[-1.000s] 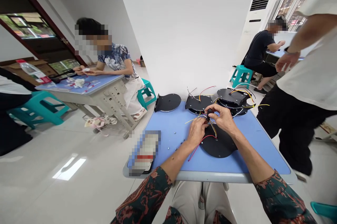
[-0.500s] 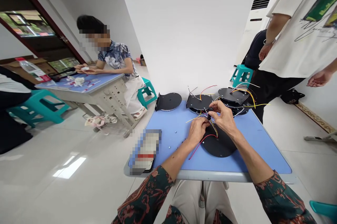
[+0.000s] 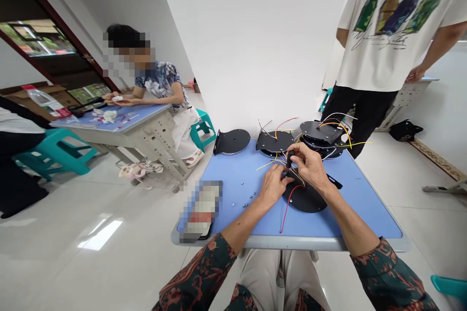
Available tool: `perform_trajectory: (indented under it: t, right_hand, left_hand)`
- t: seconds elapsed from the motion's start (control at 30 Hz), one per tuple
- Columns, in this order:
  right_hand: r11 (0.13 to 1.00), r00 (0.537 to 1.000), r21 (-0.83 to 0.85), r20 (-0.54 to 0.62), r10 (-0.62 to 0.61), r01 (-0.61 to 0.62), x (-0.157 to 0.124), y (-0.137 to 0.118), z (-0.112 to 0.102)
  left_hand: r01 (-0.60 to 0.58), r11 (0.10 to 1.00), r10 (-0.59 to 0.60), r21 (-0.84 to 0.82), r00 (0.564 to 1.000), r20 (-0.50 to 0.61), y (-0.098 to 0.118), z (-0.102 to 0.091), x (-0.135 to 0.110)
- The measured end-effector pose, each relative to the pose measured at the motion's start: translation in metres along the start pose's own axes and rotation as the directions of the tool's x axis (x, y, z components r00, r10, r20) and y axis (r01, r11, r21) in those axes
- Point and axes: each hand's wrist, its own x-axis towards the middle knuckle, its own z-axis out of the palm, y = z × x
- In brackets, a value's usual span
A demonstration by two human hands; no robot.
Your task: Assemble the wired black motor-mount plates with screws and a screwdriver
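Our right hand (image 3: 310, 167) is curled, its fingertips (image 3: 292, 152) pinched round a small black connector (image 3: 290, 159), which stands roughly upright, its long axis pointing away from us. Our left hand (image 3: 273, 192) is half closed just below it, on a bunch of thin wires (image 3: 280, 162); we cannot tell which strands it has hold of. The wires, plastic-coated in yellow, red and white, fan out between our hands. A red wire (image 3: 288, 209) runs toward us across a matte black plate (image 3: 302, 200) lying flat under our hands, a small bracket (image 3: 333, 182) at its right edge. Beyond lie another black plate (image 3: 273, 141), a wired stack of plates (image 3: 321, 132) and a flanged plate (image 3: 231, 140), all on a blue table (image 3: 350, 209). Tiny metal beads (image 3: 241, 195) dot the tabletop left of our hands, near a blurred packet (image 3: 200, 211).
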Motion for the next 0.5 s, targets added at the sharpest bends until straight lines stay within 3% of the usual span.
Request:
perform_trajectory:
  t: [0.07, 0.2, 0.5]
  right_hand:
    - [1.0, 0.999, 0.012, 0.032, 0.003, -0.003, 0.0, 0.001, -0.003]
    - [0.999, 0.994, -0.017, 0.102, -0.031, 0.033, 0.002, 0.0, -0.007]
    - [0.956, 0.984, -0.235, 0.076, -0.161, 0.175, 0.0, -0.009, 0.004]
  left_hand:
    - [0.062, 0.997, -0.064, 0.034, 0.997, 0.032, 0.003, 0.0, -0.007]
    - [0.079, 0.992, -0.085, 0.1, 0.995, 0.058, 0.01, 0.002, -0.014]
    - [0.105, 0.988, -0.113, 0.115, 0.991, 0.07, 0.01, 0.006, -0.011]
